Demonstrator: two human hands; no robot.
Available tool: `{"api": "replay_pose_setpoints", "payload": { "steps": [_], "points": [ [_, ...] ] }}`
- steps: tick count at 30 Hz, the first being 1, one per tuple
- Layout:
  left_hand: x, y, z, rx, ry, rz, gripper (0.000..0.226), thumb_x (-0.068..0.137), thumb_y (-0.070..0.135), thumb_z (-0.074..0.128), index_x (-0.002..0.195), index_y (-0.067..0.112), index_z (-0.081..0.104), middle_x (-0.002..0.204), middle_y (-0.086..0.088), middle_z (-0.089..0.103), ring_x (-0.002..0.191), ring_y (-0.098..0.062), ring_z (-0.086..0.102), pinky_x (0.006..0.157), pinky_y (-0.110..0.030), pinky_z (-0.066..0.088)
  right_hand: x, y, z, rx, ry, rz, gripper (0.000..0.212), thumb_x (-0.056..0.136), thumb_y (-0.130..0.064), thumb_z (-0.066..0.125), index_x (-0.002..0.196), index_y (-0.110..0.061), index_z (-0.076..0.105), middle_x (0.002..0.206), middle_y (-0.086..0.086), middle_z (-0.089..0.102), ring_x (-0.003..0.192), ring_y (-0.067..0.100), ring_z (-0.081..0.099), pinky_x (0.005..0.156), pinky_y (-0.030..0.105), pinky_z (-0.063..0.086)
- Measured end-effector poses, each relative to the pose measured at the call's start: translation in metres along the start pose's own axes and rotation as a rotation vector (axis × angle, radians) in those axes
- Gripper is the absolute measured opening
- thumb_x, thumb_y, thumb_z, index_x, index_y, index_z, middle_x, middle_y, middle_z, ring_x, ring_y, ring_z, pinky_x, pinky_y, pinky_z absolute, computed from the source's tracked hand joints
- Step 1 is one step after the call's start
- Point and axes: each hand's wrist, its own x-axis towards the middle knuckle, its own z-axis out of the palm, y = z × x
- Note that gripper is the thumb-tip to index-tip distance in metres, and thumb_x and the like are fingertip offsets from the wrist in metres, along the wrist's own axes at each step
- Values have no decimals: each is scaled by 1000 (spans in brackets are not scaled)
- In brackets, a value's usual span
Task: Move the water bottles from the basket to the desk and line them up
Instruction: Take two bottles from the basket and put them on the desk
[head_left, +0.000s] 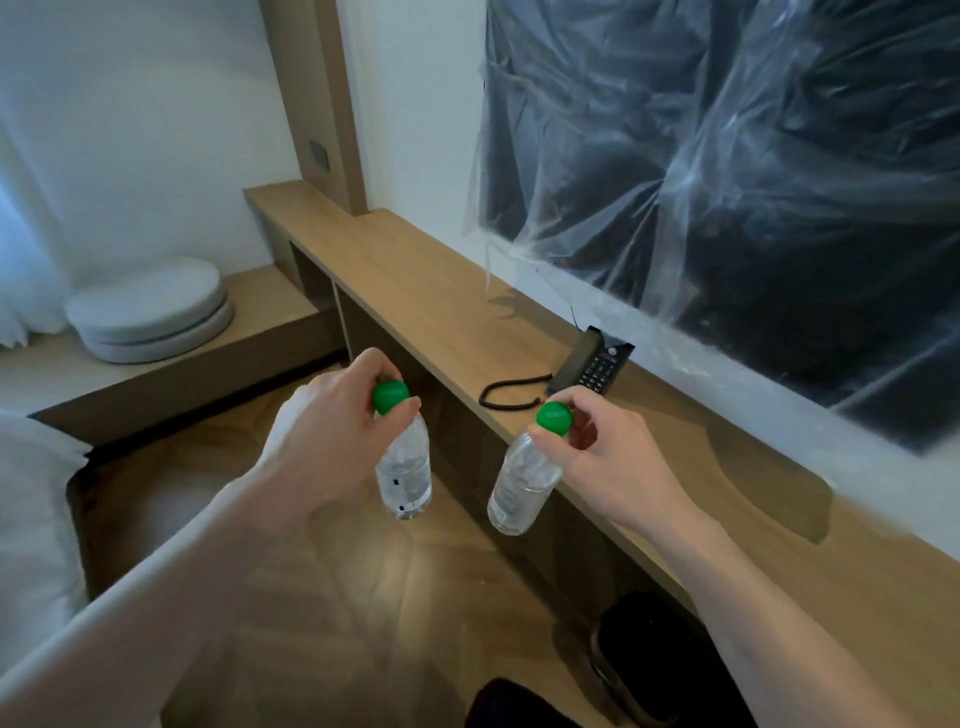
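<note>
While each hand pinches a green cap, the left hand (332, 415) and right hand (597, 457) dangle two bottles, the left bottle (404, 467) and right bottle (524, 483), just short of the desk (431, 291). Full, smooth plastic; I'd grip lower down.

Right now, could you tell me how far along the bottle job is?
Done: nothing stands on the desk yet. In hand: the left hand and right hand each hold a green-capped bottle, left bottle, right bottle. Left: set both down, line them up.
</note>
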Motion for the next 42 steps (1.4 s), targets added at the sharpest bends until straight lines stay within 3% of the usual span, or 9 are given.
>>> {"api": "replay_pose_setpoints", "payload": {
  "steps": [11,16,18,20,24,32,36,38,42],
  "points": [
    [152,-106,4,47,-10,-12,24,96,57,59,106,36,55,78,15,65,69,-7,61,59,-30,54,171,-18,77,59,-51,-32,17,96,-51,72,94,-36,65,68,-10,59,62,5,52,59,24,42],
    [238,-147,4,80,-29,-26,21,96,58,58,103,38,53,78,13,63,70,-7,59,57,-28,46,263,-17,113,69,-93,-28,19,97,-54,69,96,-36,62,77,-7,63,68,7,58,60,24,50],
    [270,-166,2,89,-3,-24,22,96,59,59,104,39,53,77,15,62,69,-6,59,59,-31,51,302,-21,126,71,-106,-40,21,96,-57,68,96,-37,61,80,-6,66,72,11,63,63,33,58],
    [301,-183,-3,89,21,-31,23,96,59,59,105,39,52,78,16,62,69,-5,59,57,-25,46,344,-29,138,53,-122,-54,23,95,-59,68,97,-38,61,80,-4,67,71,16,64,62,42,58],
    [354,-225,-17,36,70,-53,22,96,57,60,104,39,52,78,16,61,70,-5,58,57,-25,40,418,-53,159,35,-146,-58,19,95,-52,73,97,-37,62,81,-6,67,73,14,64,60,34,54],
    [475,-339,-31,75,49,12,28,96,62,55,106,36,52,76,15,59,68,-4,56,55,-21,35,542,-84,239,31,-109,-7,19,93,-55,73,99,-40,62,87,-5,69,77,17,67,66,45,62],
    [530,-403,-37,89,-4,73,33,96,66,51,109,36,50,80,17,59,70,-5,57,61,-30,50,588,-105,286,24,-52,42,19,94,-55,73,97,-38,63,80,-2,65,64,10,55,57,33,49],
    [559,-428,-42,96,-41,102,33,96,65,51,111,36,50,81,19,58,70,-4,57,60,-24,46,606,-116,305,31,-27,74,18,94,-53,73,97,-38,63,78,-2,63,62,6,50,56,24,42],
    [616,-458,-43,121,-116,163,34,97,63,52,117,37,48,82,26,50,71,1,56,56,-14,38,633,-131,326,29,-4,158,16,97,-51,72,101,-39,63,84,-13,62,71,0,53,55,13,43]
  ]
}}
